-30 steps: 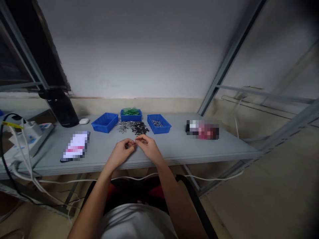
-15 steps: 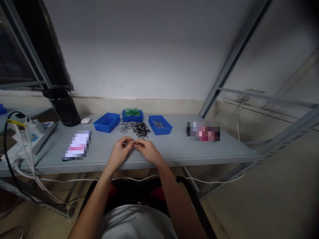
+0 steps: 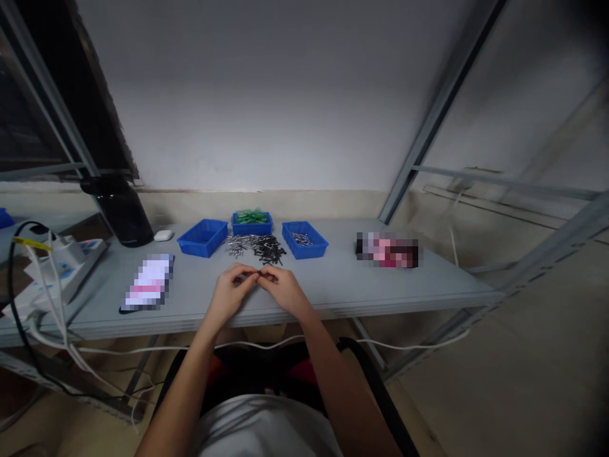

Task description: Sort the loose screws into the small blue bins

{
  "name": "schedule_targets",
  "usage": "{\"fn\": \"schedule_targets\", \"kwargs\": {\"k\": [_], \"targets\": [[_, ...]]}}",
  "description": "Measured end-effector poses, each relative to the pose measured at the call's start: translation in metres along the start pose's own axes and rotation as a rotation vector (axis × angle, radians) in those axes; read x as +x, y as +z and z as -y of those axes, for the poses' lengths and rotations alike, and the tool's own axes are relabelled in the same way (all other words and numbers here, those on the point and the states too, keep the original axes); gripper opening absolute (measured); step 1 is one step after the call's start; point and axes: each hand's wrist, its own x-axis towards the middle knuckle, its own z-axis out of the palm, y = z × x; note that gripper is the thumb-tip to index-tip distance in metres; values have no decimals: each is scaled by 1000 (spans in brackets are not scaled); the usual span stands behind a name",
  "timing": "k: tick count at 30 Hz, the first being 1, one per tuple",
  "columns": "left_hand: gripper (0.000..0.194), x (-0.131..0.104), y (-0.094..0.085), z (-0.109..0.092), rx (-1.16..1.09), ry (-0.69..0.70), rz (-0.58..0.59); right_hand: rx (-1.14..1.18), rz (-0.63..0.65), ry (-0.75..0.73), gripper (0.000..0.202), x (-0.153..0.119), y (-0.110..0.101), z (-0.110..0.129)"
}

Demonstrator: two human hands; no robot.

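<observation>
My left hand and my right hand meet fingertip to fingertip above the front of the grey table. Both are pinched closed around something small and dark, too hidden to name. Just beyond them lies a pile of black screws, touching a pile of silver screws on its left. A blue tray to the right holds small silver pieces. Behind the piles, another blue tray carries green pieces, and a third blue tray stands to the left.
A phone, a white earbud case and a black bottle are on the left. Beside them is a power strip with cables. A blurred-out object lies at the right. A metal post rises behind it.
The fingertips have shifted slightly while staying pinched together. The view has tilted a little; the trays and piles have kept their places.
</observation>
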Motion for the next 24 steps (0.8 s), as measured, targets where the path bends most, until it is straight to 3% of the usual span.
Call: {"fn": "schedule_targets", "kwargs": {"k": [8,13,24], "targets": [[20,0,2,1,-31,-44,-5,129,-33,35,23,0,-2,1],[20,-1,3,-2,14,-12,76,100,-73,22,23,0,-2,0],[25,-3,7,3,99,-32,19,210,-146,89,25,1,-2,-1]]}}
